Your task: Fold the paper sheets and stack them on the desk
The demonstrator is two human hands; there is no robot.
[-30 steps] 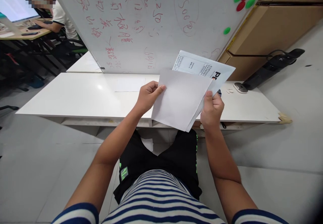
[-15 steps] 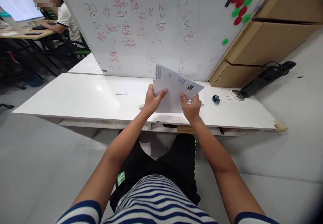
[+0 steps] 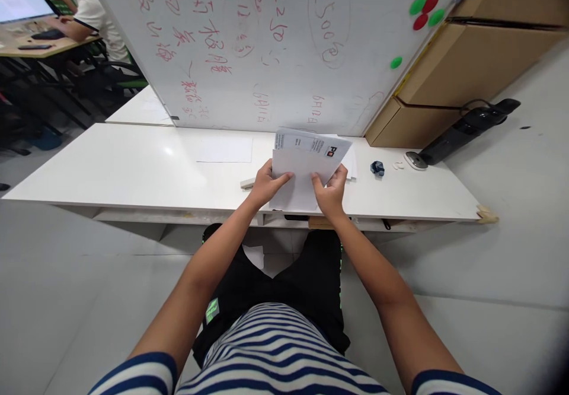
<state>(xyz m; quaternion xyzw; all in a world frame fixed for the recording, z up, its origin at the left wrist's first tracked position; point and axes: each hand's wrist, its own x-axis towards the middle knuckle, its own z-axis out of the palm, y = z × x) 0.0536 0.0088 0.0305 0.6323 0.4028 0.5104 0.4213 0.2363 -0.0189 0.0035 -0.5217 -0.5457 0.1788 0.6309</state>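
Note:
Between my two hands I hold several sheets of paper (image 3: 296, 172) tilted up over the front of the white desk. My left hand (image 3: 268, 185) is closed on their left edge, thumb on the near face. On the right side my right hand (image 3: 329, 193) grips them the same way, its fingers behind. The rear sheet carries printed text and a small red and black logo; the front one looks blank. Left of my left hand lies a pale stapler-like object (image 3: 247, 184), partly hidden. More white sheets (image 3: 350, 165) lie on the desk behind my right hand.
On the desk (image 3: 133, 172) lie a flat sheet (image 3: 224, 150), a small dark blue object (image 3: 377, 168), a mouse (image 3: 416, 160) and a black bottle (image 3: 471, 131). A whiteboard (image 3: 284, 80) stands behind, beside cardboard boxes (image 3: 480, 66). A person (image 3: 95, 24) sits at the far left.
The papers have come down a little and sit more upright, their sheets closer together, with the logo showing more plainly. My right hand has shifted slightly left. The view has tilted slightly.

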